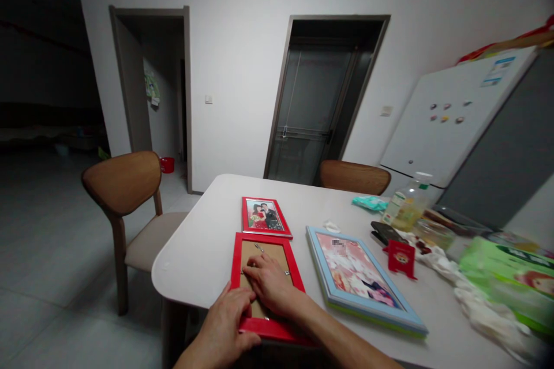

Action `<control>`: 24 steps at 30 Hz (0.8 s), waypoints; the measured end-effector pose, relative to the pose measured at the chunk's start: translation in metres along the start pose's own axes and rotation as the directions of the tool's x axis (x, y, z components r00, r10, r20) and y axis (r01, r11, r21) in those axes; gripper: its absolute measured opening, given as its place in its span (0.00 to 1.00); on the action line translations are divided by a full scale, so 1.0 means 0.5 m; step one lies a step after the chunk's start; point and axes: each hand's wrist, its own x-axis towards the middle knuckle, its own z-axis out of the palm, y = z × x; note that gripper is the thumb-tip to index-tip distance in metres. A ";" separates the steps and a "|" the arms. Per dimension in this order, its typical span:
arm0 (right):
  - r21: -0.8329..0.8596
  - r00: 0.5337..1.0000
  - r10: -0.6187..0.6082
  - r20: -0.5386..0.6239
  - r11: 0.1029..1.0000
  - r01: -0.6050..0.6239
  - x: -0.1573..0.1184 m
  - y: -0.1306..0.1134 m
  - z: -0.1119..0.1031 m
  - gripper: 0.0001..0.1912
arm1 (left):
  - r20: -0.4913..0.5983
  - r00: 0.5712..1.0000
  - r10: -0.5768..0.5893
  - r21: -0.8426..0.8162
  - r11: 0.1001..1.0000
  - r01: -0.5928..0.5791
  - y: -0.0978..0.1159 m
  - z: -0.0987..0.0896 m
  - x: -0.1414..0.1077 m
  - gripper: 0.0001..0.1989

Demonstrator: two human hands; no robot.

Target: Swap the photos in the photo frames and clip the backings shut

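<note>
A red picture frame (296, 274) lies face down at the table's near edge, its brown backing board and small metal clips showing. My left hand (229, 320) grips the frame's lower left corner, thumb on the near rail and fingers over the left side. Over the backing board, my right hand (270, 282) has its fingers bent and its fingertips at the left part of the board; whether they hold a clip is hidden. Just beyond lies another red frame (265, 216) face up with a photo of two people. To the right rests a larger light blue frame (363, 277), face up.
On the right of the white table (194, 242) are a bottle (404, 207), a dark wallet-like item (384, 233), a small red stand (401, 258), crumpled tissues and a green pack (511, 277). Wooden chairs stand at the left (125, 184) and far side (355, 177).
</note>
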 end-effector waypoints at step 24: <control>0.191 0.822 0.542 -0.175 0.837 -0.512 0.088 0.111 0.010 0.16 | 0.080 0.997 -0.022 0.165 0.986 0.008 0.011 0.021 0.002 0.27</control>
